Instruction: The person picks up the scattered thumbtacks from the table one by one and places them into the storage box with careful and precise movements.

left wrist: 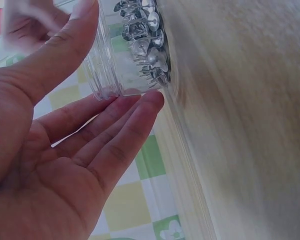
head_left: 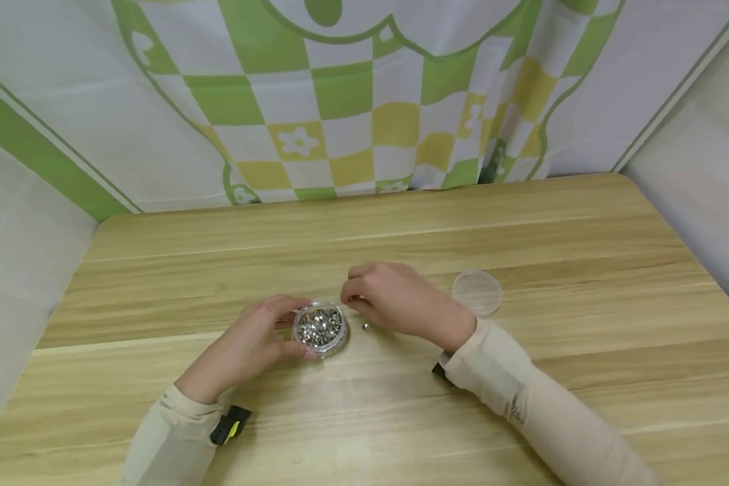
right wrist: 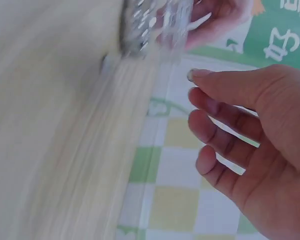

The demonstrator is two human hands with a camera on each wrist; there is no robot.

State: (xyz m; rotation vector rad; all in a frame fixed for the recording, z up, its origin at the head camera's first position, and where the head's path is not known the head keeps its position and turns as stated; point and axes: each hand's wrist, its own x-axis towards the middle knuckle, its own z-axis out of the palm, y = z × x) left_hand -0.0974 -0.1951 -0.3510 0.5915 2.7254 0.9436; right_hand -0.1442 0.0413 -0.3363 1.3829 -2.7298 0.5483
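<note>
My left hand (head_left: 252, 341) holds a round clear plastic container (head_left: 345, 335) upright on the table, thumb on its near side and fingers on the far side. Inside are many silver thumbtacks (head_left: 320, 327); their flat heads and pins show through the wall in the left wrist view. A single thumbtack (head_left: 366, 327) lies on the wood just right of the container. Above and to the right of it is my right hand (head_left: 395, 297), its fingers loosely bent. The right wrist view shows a gap between thumb and fingertips, with nothing seen in it.
A clear round lid (head_left: 477, 293) lies flat on the wooden table (head_left: 559, 256), beyond my right wrist. Behind the table's far edge hangs a green, white and yellow checked curtain (head_left: 343, 91). Both wrists wear black straps.
</note>
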